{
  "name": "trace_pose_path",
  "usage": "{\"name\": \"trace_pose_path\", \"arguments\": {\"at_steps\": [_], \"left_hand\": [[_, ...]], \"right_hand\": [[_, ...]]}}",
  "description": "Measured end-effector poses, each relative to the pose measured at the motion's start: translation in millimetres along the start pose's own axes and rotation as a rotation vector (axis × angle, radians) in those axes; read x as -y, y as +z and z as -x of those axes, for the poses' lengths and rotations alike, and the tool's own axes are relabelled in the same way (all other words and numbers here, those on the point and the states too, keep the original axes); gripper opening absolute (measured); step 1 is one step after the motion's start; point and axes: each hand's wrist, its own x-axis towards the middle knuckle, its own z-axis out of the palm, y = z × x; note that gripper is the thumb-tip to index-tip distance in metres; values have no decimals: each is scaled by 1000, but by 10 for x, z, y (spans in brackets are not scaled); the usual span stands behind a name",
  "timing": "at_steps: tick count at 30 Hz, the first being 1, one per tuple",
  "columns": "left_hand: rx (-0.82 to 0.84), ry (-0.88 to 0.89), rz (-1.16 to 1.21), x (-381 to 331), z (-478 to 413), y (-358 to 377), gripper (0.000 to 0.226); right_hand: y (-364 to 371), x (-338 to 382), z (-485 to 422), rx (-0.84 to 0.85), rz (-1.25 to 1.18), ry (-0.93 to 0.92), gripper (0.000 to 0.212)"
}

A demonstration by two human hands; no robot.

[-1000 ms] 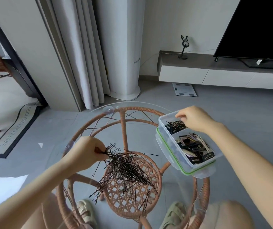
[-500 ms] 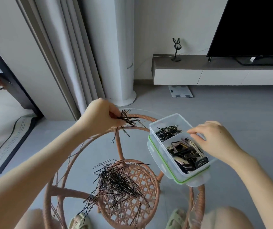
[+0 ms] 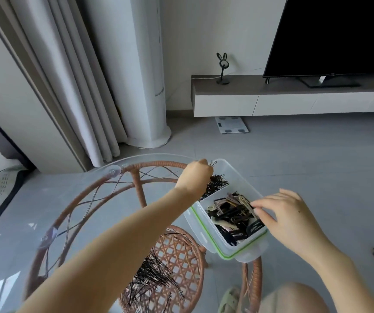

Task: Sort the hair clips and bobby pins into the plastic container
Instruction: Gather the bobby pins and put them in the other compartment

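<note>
One box (image 3: 236,171), two parts.
Far part holds pins (image 3: 218,183), near part clips (image 3: 231,213). Left hand (image 3: 195,177) pinches pins there; right hand (image 3: 288,219) rests loose on the rim.

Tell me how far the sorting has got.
Done: the box holds hair clips in its near compartment, sorted pins in the far one. In hand: the left hand holds a bunch of pins over them; the right hand touches the box. Left: a loose pile of pins on the glass table.
</note>
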Motion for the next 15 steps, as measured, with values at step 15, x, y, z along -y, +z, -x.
{"name": "trace_pose_path", "arguments": {"at_steps": [15], "left_hand": [[249,18,407,208,278,-533,28]], "right_hand": [[38,248,33,10,-34,-11,14]]}}
